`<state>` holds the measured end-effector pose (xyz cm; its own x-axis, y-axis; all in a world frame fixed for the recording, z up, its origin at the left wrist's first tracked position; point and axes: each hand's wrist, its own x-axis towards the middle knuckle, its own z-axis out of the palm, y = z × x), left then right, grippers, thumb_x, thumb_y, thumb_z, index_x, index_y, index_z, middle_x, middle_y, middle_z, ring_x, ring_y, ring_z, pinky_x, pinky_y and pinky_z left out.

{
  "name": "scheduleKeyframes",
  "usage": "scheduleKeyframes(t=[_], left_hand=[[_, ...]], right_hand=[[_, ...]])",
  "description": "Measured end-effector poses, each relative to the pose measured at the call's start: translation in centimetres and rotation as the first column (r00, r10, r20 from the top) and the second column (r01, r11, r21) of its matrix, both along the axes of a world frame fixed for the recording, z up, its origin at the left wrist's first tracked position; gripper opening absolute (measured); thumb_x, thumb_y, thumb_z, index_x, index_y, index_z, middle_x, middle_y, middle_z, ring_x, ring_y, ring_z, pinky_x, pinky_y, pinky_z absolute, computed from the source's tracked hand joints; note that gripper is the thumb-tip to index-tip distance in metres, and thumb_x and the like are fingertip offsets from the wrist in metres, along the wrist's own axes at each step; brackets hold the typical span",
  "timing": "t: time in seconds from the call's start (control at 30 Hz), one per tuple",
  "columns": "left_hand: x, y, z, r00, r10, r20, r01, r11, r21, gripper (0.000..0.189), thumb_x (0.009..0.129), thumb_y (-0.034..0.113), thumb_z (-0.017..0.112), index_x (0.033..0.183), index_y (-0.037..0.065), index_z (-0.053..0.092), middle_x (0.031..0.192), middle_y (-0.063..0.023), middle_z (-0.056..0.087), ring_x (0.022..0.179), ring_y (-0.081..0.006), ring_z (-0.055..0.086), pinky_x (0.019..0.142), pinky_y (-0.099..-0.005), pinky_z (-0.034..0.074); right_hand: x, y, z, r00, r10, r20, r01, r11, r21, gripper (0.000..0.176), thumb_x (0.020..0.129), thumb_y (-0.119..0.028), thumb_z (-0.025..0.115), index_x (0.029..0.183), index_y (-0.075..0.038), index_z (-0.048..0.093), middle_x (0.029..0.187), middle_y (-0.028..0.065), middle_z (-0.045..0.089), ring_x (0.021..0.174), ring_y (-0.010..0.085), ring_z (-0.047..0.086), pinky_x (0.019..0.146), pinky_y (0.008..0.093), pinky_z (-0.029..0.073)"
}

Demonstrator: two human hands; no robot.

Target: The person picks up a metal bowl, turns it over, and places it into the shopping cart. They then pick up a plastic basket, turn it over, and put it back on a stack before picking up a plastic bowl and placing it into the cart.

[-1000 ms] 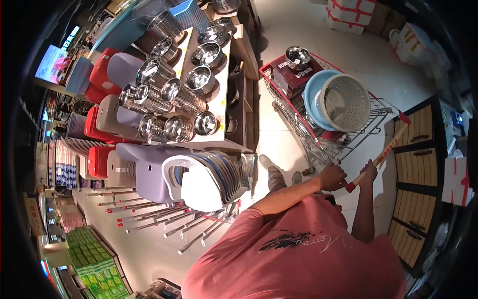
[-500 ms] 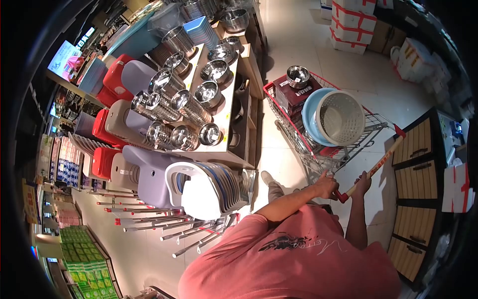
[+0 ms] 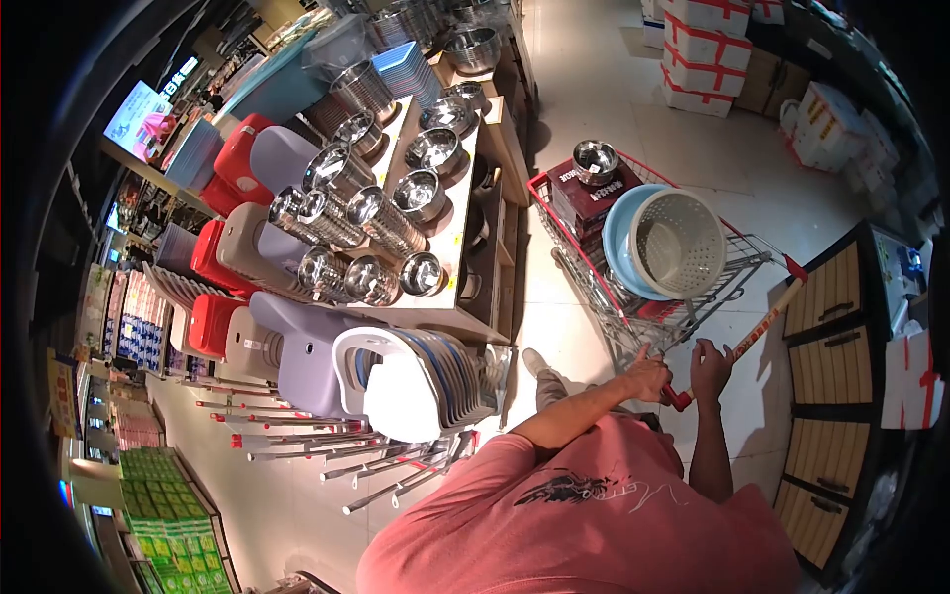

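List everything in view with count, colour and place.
shopping cart: one, red-trimmed wire, centre aisle
basket: one, white, in cart
basin: one, blue, basket nested in it
steel bowl: one, silver, on dark red box in cart
display bowls: many, silver, shelf left of cart
stools: stacks, white, grey, red, below shelf
left hand: at near end of cart handle
right hand: fingers spread, beside cart handle
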<state>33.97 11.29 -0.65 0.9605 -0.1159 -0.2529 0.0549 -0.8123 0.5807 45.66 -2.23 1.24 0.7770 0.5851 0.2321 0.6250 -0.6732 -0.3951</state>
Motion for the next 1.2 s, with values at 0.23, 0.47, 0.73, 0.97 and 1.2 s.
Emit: scheduleKeyframes(t=[0.23, 0.47, 0.73, 0.97, 1.2], left_hand=[[0.0, -0.2, -1.1, 0.999, -0.004, 0.034, 0.003, 1.0, 0.024, 0.031, 0.071, 0.042, 0.077, 0.089, 0.017, 0.075, 0.096, -0.0074, 0.07, 0.118, -0.027, 0.054, 0.115, -0.0637, 0.013], [-0.3, -0.1, -1.5, 0.996, 0.019, 0.088, -0.022, 0.999, 0.037, 0.018, 0.07, 0.027, 0.074, 0.086, 0.019, 0.074, 0.092, -0.007, 0.069, 0.116, -0.0267, 0.055, 0.114, -0.0643, 0.014], [-0.4, -0.1, -1.7, 0.994, 0.002, 0.109, -0.013, 0.995, 0.101, 0.016, 0.068, 0.014, 0.07, 0.084, 0.015, 0.074, 0.088, -0.0073, 0.068, 0.113, -0.0278, 0.056, 0.111, -0.0655, 0.017], [-0.5, 0.2, -2.4, 0.989, -0.008, 0.145, -0.005, 0.996, 0.088, 0.022, 0.067, 0.005, 0.066, 0.085, 0.015, 0.075, 0.085, -0.0056, 0.067, 0.11, -0.0254, 0.057, 0.112, -0.0665, 0.016], [1.6, 0.6, -2.3, 0.993, -0.032, 0.116, 0.023, 0.997, 0.073, 0.026, 0.07, 0.003, 0.064, 0.09, 0.015, 0.075, 0.092, -0.0063, 0.068, 0.113, -0.0274, 0.055, 0.11, -0.0686, 0.017]], right_hand=[[0.0, 0.5, -0.2, 0.999, -0.028, 0.029, 0.031, 0.993, -0.118, 0.016, 0.091, -0.017, 0.059, 0.097, -0.007, 0.071, 0.076, 0.0122, 0.07, 0.075, 0.0277, 0.067, 0.097, 0.0419, 0.04], [-0.3, 0.7, -0.3, 0.998, -0.04, 0.043, 0.046, 0.989, -0.143, 0.017, 0.091, -0.018, 0.059, 0.094, -0.007, 0.071, 0.075, 0.0145, 0.07, 0.072, 0.029, 0.067, 0.097, 0.0424, 0.04], [-0.6, 0.8, -0.3, 0.997, -0.053, 0.05, 0.061, 0.982, -0.179, 0.021, 0.095, -0.021, 0.055, 0.096, -0.007, 0.07, 0.075, 0.0123, 0.07, 0.074, 0.0289, 0.065, 0.097, 0.0425, 0.04], [-0.8, 1.1, -0.6, 0.995, -0.059, 0.079, 0.07, 0.987, -0.146, 0.02, 0.095, -0.021, 0.055, 0.09, -0.007, 0.07, 0.073, 0.0134, 0.069, 0.072, 0.0306, 0.065, 0.094, 0.043, 0.042], [1.2, 1.6, -1.1, 0.991, -0.059, 0.122, 0.074, 0.99, -0.124, 0.017, 0.092, -0.019, 0.058, 0.086, -0.007, 0.069, 0.072, 0.0141, 0.068, 0.07, 0.0319, 0.064, 0.091, 0.0432, 0.043]])
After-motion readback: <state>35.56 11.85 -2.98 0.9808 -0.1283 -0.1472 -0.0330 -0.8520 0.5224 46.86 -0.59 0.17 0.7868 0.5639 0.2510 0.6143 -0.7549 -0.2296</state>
